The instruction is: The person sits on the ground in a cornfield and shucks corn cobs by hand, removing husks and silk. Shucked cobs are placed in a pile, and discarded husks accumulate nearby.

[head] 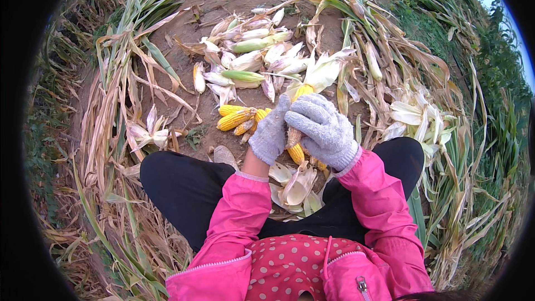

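Note:
Both hands wear pale grey knit gloves and meet over an ear of corn. Its yellow kernels show above my fingers, and its peeled-back pale husk spreads toward the far side. My right hand wraps around the ear, hiding most of it. My left hand holds it from the other side, thumb up. Just left of my left hand lie several husked yellow cobs. Another bare cob shows beneath my hands. Loose husks lie on the ground between my legs.
Beyond my hands, a heap of unhusked corn ears lies on bare brown soil. Dry cornstalks lie along the left, with more stalks on the right. Discarded husks are piled beside my right knee.

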Demonstrator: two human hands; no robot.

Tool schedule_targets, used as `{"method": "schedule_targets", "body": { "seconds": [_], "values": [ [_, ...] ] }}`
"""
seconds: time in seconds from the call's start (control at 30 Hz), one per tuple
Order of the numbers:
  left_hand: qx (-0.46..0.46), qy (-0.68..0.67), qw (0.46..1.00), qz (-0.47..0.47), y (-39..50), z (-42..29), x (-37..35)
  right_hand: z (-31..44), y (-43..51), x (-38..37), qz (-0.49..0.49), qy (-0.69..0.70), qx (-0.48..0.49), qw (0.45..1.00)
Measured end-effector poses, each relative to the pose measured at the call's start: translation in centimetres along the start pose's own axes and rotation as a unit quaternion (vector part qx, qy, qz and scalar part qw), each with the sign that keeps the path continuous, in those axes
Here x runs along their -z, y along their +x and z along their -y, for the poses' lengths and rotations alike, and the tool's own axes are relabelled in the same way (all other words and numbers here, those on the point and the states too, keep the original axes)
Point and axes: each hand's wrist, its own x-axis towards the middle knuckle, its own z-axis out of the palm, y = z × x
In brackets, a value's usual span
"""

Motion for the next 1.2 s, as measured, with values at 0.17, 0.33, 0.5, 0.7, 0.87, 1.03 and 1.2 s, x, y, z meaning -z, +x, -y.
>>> {"method": "schedule_targets", "body": {
  "seconds": [0.17, 0.33, 0.5, 0.7, 0.87, 1.03, 1.2],
  "values": [
    [0.249, -0.467, 0.848, -0.019, -0.1, 1.2, 1.5, 0.3, 0.3, -0.7, 0.055, -0.019, 0.026, 0.998],
    [0.144, -0.290, 0.941, -0.103, 0.8, 1.5, 1.4, -0.1, 0.6, 1.1, -0.058, 0.046, -0.067, 0.995],
    [0.142, -0.118, 0.981, -0.053, 0.2, 2.2, 0.2, -0.3, 0.8, 2.5, -0.139, 0.011, -0.094, 0.986],
    [0.098, -0.052, 0.994, 0.014, 0.4, 1.5, -1.9, -2.4, -0.2, 1.0, -0.126, 0.132, -0.381, 0.907],
    [0.127, 0.018, 0.988, 0.090, 0.4, 0.6, -2.0, -3.2, -1.3, 0.2, -0.044, 0.280, -0.419, 0.862],
    [0.115, -0.063, 0.989, 0.073, 0.0, 0.6, -2.5, -3.0, -1.2, -0.3, -0.160, 0.369, -0.436, 0.805],
    [0.139, -0.028, 0.986, 0.093, -0.2, 1.2, -3.1, -3.1, -1.1, -0.1, -0.189, 0.401, -0.423, 0.790]
  ]
}}
